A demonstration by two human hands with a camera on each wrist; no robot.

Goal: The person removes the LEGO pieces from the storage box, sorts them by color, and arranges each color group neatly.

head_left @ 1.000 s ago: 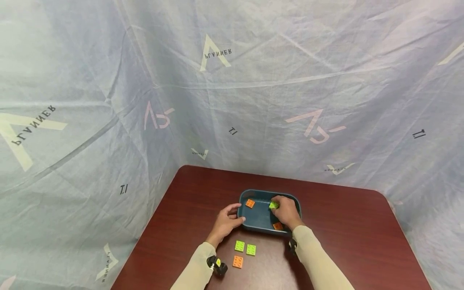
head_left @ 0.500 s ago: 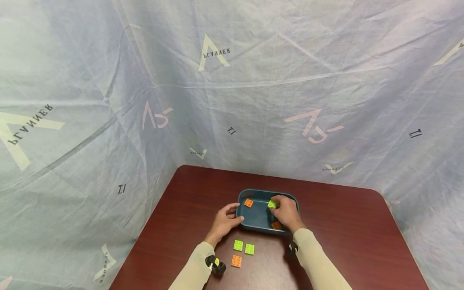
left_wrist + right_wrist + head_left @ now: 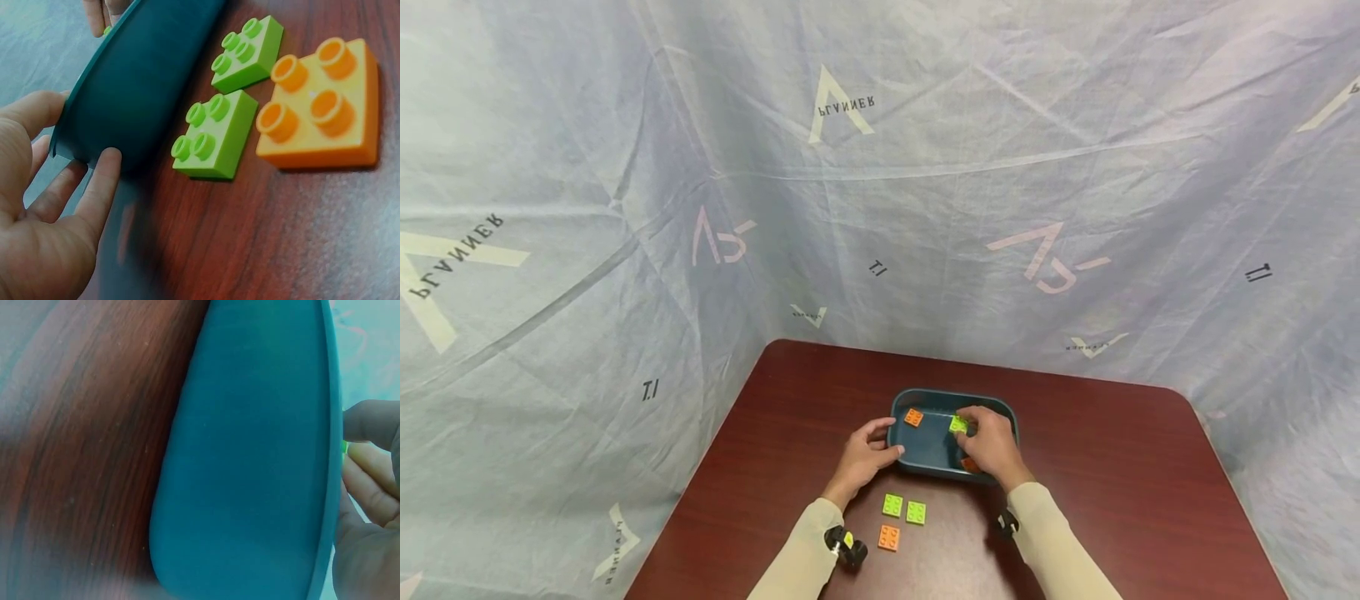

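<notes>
A dark teal tray (image 3: pixel 932 473) stands on the table. Inside it, my right hand (image 3: pixel 995 442) pinches a green toy building brick (image 3: pixel 958 424) between thumb and fingers. In the right wrist view the tray wall hides nearly all of that brick. My left hand (image 3: pixel 859 458) rests its fingertips against the tray's left end, fingers spread and fairly straight; its thumb (image 3: pixel 103 187) touches the outer wall. One orange brick (image 3: pixel 913 417) lies in the tray's far left corner. Another orange brick (image 3: pixel 968 465) is partly covered by my right hand.
In front of the tray, two green bricks (image 3: pixel 892 505) (image 3: pixel 915 512) and an orange brick (image 3: pixel 888 537) lie studs up on the dark red table (image 3: pixel 1120 467). Printed grey cloth (image 3: pixel 940 250) hangs behind and to the sides of the table.
My right hand has shifted slightly left inside the tray with the green brick, covering more of the near orange brick. My left hand stays at the tray's end.
</notes>
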